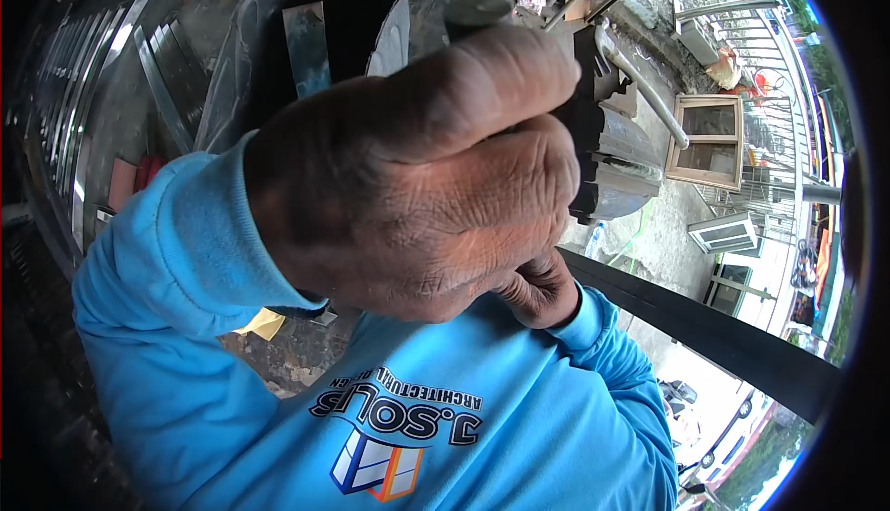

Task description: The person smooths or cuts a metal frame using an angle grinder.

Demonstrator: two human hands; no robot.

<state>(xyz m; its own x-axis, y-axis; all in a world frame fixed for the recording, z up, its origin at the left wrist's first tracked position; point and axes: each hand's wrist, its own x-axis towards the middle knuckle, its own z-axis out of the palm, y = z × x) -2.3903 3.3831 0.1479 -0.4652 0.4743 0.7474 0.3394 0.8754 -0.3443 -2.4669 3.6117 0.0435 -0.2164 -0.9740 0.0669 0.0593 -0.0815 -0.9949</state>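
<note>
Concrete ground (pixel 664 217) R side, wood frame (pixel 705 140) on it; some open room toward upper edge of dark bar (pixel 697 322). Bar runs diag., near end by R hand (pixel 545 296). R fingers bent, partly hidden, pinch unclear. L hand (pixel 436 187) curled closed, contents hidden; dark round end (pixel 476 14) just above.

The left hand (pixel 426 182) fills the centre, its back towards the view, fingers curled in — its forearm rising from the lower left. The right hand (pixel 542 293) sits below and right, partly hidden behind it — fingers bent.
</note>
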